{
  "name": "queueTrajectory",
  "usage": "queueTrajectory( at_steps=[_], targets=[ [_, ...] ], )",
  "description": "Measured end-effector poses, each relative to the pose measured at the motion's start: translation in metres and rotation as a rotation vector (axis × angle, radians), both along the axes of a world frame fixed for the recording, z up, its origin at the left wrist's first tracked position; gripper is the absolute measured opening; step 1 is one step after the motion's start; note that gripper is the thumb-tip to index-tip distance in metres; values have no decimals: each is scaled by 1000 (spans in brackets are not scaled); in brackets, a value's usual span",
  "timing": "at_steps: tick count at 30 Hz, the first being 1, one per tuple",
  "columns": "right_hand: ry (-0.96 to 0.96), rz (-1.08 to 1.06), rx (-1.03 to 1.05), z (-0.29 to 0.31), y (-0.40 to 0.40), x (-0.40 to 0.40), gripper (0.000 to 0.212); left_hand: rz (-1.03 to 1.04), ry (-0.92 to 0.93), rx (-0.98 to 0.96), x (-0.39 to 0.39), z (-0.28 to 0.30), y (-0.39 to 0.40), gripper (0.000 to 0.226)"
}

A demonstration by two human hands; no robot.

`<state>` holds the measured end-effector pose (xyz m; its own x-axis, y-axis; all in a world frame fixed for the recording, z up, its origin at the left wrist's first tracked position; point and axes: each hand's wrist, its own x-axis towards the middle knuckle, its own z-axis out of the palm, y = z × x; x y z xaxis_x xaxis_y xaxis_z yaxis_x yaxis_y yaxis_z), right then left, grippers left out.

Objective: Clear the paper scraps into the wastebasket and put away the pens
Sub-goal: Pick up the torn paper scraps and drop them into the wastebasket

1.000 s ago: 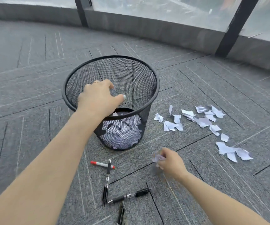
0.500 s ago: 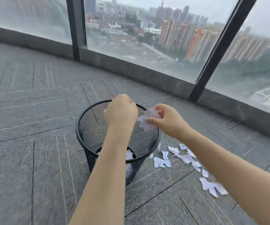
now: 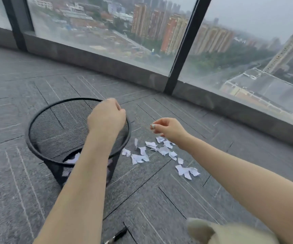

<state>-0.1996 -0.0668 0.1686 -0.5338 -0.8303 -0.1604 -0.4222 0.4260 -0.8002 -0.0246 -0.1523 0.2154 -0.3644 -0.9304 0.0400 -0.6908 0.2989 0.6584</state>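
**Scraps on the carpet, hands above the basket**

Windows (image 3: pixel 107 32) with dark frames run across the back of the room, looking down on apartment towers and rooftops under a hazy sky. Grey carpet tiles (image 3: pixel 159 199) cover the floor below them. A black mesh wastebasket (image 3: pixel 41 152) stands left of centre on the carpet, with white paper visible through its mesh near the bottom. A person's left arm reaches forward over it; the left hand (image 3: pixel 106 117) hangs above the far right part of the rim, its fingers curled in, and whether they hold anything cannot be told from this angle. The right hand (image 3: pixel 168 128) hovers to the right of the basket, above the floor, fingers loosely bent with thumb and fingertips close together; nothing is plainly seen between them. White paper scraps (image 3: pixel 152 150) lie scattered on the carpet just right of the basket, trailing away toward the right. A black pen (image 3: pixel 117 235) lies on the floor at the bottom edge, partly cut off, well apart from the scraps. A blurred pale shape fills the lower right corner.
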Motion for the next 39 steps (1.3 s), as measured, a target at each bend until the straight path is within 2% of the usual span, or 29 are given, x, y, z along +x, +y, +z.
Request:
queueTrajectory(
  at_steps=[2, 5, 7, 10, 14, 18, 23, 27, 30, 33, 36, 39],
  targets=[
    [-26, -123, 74, -30, 38, -37, 9, -49, 65, -65, -14, 1, 7, 18],
    [-72, -304, 224, -85, 108, -98, 11, -102, 161, -356, -36, -7, 24, 16],
    [-67, -402, 327, -125, 152, -133, 11, -185, 138, -483, -51, -22, 39, 14],
    [-81, -467, 409, -173, 190, -169, 9, -377, 99, -538, -76, -59, 57, 13],
    [34, -396, 391, -212, 189, -199, 19, -680, -27, -549, -124, -107, 74, 27],
    [200, -206, 380, -241, 161, -220, 35, -819, -231, -356, -168, -149, 84, 29],
    [222, -35, 438, -257, 141, -251, 38, -688, -515, -2, -212, -193, 81, 18],
    [225, 128, 477, -250, 140, -264, 28, -656, -632, 204, -233, -202, 85, 20],
    [175, 207, 511, -244, 138, -268, 18, -682, -654, 236, -234, -206, 90, 21],
    [107, 238, 510, -241, 141, -270, 28, -673, -633, 274, -223, -222, 87, 22],
    [251, 307, 515, -248, 145, -268, 34, -559, -562, 360, -214, -246, 78, 22],
    [273, 247, 509, -255, 148, -265, 29, -423, -448, 414, -224, -269, 79, 22]
  ],
)
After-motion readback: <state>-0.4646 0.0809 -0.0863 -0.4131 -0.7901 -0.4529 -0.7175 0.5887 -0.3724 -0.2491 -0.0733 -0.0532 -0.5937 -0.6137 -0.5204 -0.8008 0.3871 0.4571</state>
